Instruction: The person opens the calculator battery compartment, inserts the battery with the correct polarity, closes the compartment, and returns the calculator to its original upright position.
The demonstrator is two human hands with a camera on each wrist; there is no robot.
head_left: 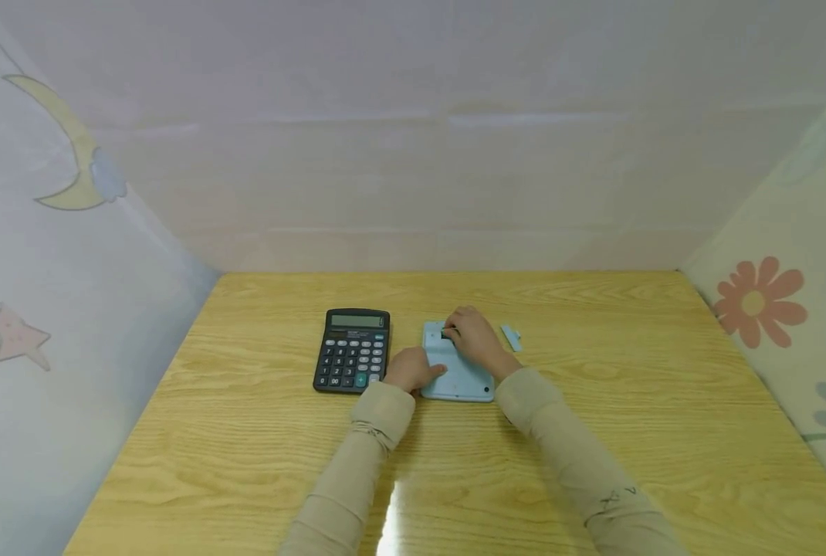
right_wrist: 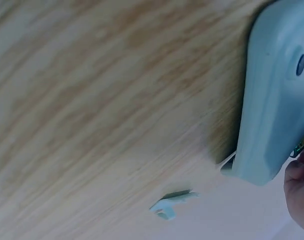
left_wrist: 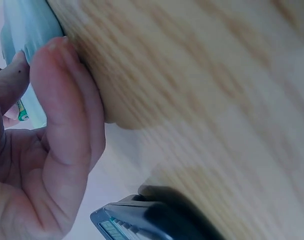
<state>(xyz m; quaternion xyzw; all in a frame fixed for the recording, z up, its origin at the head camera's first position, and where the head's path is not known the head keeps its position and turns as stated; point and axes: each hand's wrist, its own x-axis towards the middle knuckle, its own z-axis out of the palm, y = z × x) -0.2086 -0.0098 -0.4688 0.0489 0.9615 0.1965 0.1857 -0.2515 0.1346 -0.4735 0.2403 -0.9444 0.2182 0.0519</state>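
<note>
A light blue calculator [head_left: 458, 378] lies back side up on the table, the battery slot near its far edge uncovered. My left hand [head_left: 410, 368] grips its left edge, thumb on the back and fingers curled along the side. Over the slot, my right hand [head_left: 475, 337] pinches a green battery [right_wrist: 302, 142], mostly hidden by the fingers. The same battery shows in the left wrist view as a small green end. To the right of the calculator rests its small blue battery cover [head_left: 511, 337], apart from both hands.
A black calculator [head_left: 353, 351] lies face up just left of my left hand, its screen lit with a digit. The wooden table [head_left: 246, 463] meets a pale wall at the back and patterned walls on both sides.
</note>
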